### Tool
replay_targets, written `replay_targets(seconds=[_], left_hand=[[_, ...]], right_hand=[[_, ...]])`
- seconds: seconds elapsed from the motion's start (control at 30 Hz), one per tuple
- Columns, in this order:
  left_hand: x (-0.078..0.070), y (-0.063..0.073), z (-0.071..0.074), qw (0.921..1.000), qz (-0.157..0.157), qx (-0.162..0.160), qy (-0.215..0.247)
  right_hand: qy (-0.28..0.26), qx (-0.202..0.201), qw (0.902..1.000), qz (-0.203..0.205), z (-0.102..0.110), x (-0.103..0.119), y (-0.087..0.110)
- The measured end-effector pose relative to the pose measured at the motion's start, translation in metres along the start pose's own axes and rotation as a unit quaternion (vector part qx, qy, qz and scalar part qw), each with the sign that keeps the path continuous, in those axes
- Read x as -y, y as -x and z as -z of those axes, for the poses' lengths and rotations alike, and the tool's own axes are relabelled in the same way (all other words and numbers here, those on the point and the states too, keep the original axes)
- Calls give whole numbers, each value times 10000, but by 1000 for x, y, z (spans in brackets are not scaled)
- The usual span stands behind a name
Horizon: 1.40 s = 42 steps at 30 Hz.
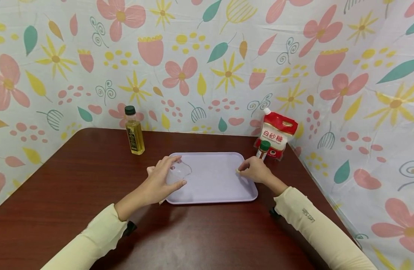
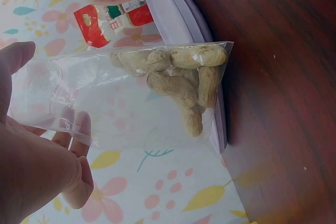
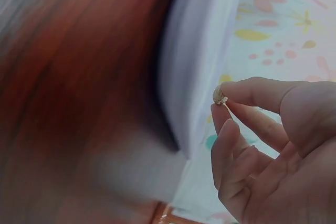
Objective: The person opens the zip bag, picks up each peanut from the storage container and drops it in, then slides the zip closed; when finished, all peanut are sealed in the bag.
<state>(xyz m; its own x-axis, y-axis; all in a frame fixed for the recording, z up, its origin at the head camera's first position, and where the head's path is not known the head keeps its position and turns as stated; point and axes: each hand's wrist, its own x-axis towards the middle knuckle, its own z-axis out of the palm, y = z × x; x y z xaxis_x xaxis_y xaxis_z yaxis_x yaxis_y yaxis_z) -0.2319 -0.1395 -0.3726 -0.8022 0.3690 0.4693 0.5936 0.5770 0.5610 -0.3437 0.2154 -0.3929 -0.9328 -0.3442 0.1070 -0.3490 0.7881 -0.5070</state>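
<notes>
My left hand (image 1: 157,182) is at the left end of the lilac tray (image 1: 210,180), with thumb and fingers spread around the upper part of a clear plastic bag (image 1: 179,170). In the left wrist view, several unshelled peanuts (image 2: 176,87) lie gathered at the far end of that bag (image 2: 84,87). My right hand (image 1: 255,170), over the tray's right side, pinches a small pale peanut (image 3: 219,95) between thumb and fingertips. Much of this peanut is hidden by the fingers, so I cannot tell whether it is whole.
A bottle of yellow oil (image 1: 135,133) with a dark green cap stands at the back left of the brown table (image 1: 207,232). Behind my right hand are a small green-capped jar (image 1: 262,149) and a red and white sugar bag (image 1: 277,131). A flower-patterned curtain (image 1: 207,67) borders the table.
</notes>
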Motion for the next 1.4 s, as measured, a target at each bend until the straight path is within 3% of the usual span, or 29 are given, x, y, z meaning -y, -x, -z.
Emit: replay_targets(seconds=[0.53, 1.07, 1.4], left_hand=[[-5, -4, 5, 9998, -30, -174, 79], [-13, -8, 3, 9996, -20, -130, 262], [-17, -11, 0, 9996, -84, -117, 242]], right_hand=[[-444, -25, 9962, 750, 7, 76, 8], [-963, -271, 9813, 1643, 22, 153, 18], [-1027, -137, 9753, 1951, 21, 182, 17]])
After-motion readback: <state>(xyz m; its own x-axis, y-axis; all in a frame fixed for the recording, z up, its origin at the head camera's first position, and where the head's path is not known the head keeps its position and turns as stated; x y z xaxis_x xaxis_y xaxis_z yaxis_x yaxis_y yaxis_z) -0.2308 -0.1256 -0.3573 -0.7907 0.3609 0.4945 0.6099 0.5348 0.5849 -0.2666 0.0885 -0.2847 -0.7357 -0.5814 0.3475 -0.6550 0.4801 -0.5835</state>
